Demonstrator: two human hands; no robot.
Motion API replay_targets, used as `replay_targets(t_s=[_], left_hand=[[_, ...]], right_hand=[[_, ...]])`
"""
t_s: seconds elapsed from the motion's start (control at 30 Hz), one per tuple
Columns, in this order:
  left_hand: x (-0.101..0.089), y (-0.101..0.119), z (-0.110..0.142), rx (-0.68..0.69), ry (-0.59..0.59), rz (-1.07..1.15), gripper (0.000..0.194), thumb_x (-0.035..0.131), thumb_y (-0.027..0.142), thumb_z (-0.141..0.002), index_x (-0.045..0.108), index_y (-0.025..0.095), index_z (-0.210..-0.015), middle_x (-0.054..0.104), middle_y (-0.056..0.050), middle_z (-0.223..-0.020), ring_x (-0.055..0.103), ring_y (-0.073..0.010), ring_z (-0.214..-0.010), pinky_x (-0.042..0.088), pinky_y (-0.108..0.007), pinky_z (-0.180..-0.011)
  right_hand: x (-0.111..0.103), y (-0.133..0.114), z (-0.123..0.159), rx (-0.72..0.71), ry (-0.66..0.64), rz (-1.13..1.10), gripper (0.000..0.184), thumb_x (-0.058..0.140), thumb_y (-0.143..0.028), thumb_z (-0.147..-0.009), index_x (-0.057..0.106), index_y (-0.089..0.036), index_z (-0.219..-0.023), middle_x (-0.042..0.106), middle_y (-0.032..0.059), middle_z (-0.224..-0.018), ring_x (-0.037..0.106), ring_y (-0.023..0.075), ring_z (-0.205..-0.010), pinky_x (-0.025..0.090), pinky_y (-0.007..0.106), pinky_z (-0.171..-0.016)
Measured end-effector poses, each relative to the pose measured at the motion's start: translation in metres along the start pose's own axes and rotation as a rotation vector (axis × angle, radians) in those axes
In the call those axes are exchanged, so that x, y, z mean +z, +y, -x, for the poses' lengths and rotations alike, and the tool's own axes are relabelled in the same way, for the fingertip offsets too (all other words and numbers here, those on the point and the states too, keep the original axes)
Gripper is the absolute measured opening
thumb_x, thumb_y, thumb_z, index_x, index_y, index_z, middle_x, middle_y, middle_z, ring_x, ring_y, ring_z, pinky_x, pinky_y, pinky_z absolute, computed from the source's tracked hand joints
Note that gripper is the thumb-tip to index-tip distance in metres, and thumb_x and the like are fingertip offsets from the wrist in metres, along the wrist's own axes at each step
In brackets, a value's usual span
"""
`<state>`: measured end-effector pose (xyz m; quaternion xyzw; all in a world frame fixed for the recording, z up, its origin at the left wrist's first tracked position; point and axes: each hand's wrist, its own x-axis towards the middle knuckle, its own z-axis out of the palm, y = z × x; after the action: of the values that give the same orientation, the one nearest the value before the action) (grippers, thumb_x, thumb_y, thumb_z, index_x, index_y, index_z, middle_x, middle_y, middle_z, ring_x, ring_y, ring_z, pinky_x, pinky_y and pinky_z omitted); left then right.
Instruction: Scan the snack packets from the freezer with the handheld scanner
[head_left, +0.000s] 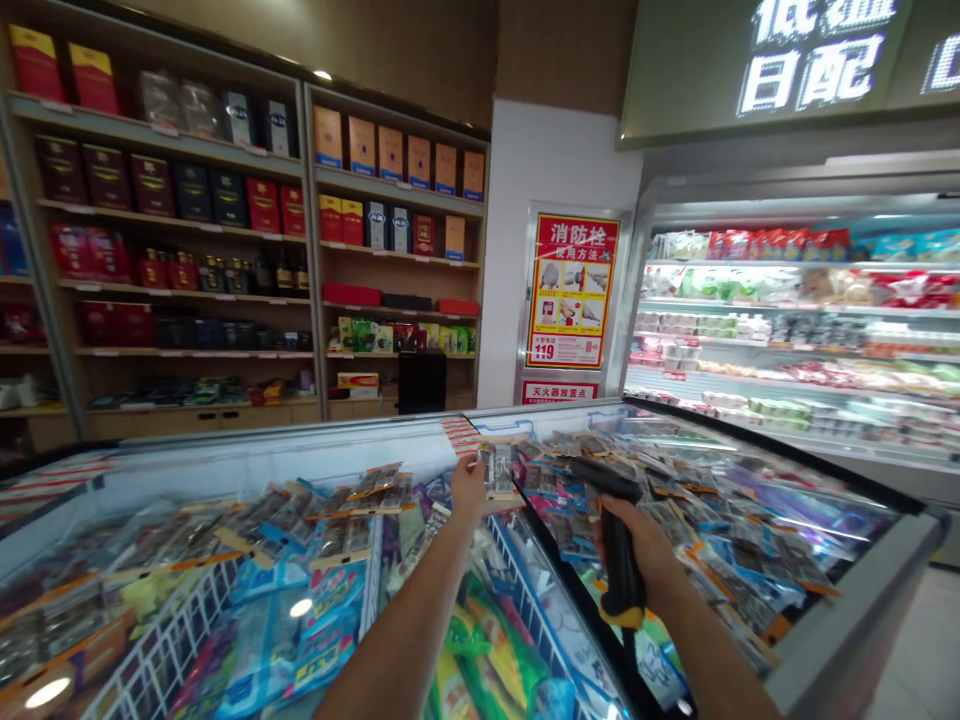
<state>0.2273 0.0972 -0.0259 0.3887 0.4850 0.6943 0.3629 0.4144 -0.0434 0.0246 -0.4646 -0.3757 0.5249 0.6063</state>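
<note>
My left hand (468, 484) is stretched out over the chest freezer, its fingers closed on the left edge of a small flat packet (498, 470) with a dark and pale label. In my right hand (637, 545) is a black and yellow barcode scanner (619, 540), gripped by its handle. The scanner's head (600, 478) points left towards the packet, apart from it. Below my left arm, green and yellow bags (480, 640) lie in the freezer. What is printed on the packet is too small to read.
White wire dividers (176, 640) split the freezer, with blue packets (274, 630) between them. A dark-framed glass lid (750, 480) covers the right side, packets heaped beneath. Behind stand shelves of boxes (360, 145), a red fire-hydrant poster (576, 290) and a lit refrigerated display (795, 330).
</note>
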Motion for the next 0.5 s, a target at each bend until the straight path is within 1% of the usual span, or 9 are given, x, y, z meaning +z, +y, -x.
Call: replay_targets(t_s=[0.13,0.23,0.3,0.37,0.5], left_hand=[[-0.038,0.002,-0.025,0.009,0.056,0.084,0.016,0.053,0.025,-0.066,0.053,0.017,-0.080,0.058,0.001,-0.057,0.053,-0.0125,-0.050,0.039,-0.024,-0.051],[-0.056,-0.001,-0.039,0.006,0.071,0.156,0.024,0.056,0.028,-0.063,0.052,0.017,-0.083,0.057,0.001,-0.057,0.054,-0.0123,-0.051,0.039,-0.023,-0.050],[-0.060,-0.003,-0.046,-0.016,0.068,0.217,0.028,0.058,0.030,-0.061,0.051,0.017,-0.085,0.057,0.001,-0.057,0.055,-0.0124,-0.052,0.040,-0.024,-0.051],[-0.060,-0.003,-0.049,-0.043,0.072,0.261,0.032,0.060,0.033,-0.059,0.051,0.017,-0.085,0.058,0.001,-0.058,0.055,-0.0121,-0.052,0.040,-0.024,-0.052],[-0.055,-0.001,-0.051,-0.064,0.077,0.284,0.033,0.062,0.033,-0.057,0.052,0.017,-0.084,0.057,0.002,-0.056,0.054,-0.0121,-0.050,0.040,-0.024,-0.050]], right_hand=[[0.045,0.021,-0.004,0.077,-0.096,-0.013,0.026,0.059,-0.041,-0.065,0.054,-0.015,-0.062,0.055,-0.0005,-0.043,0.047,0.0103,-0.032,0.033,0.021,-0.031],[0.072,0.040,-0.004,0.089,-0.169,0.050,0.027,0.057,-0.041,-0.067,0.055,-0.014,-0.061,0.053,-0.0009,-0.041,0.046,0.0098,-0.031,0.033,0.020,-0.031],[0.080,0.048,-0.001,0.089,-0.213,0.146,0.028,0.056,-0.041,-0.066,0.055,-0.014,-0.062,0.052,-0.0006,-0.039,0.045,0.0102,-0.030,0.031,0.020,-0.031],[0.083,0.051,0.002,0.091,-0.231,0.202,0.028,0.056,-0.042,-0.066,0.055,-0.013,-0.065,0.053,-0.0005,-0.040,0.044,0.0105,-0.029,0.030,0.021,-0.030],[0.082,0.046,0.008,0.116,-0.225,0.200,0.029,0.054,-0.044,-0.066,0.056,-0.014,-0.064,0.053,-0.0005,-0.040,0.043,0.0107,-0.028,0.029,0.021,-0.029]])
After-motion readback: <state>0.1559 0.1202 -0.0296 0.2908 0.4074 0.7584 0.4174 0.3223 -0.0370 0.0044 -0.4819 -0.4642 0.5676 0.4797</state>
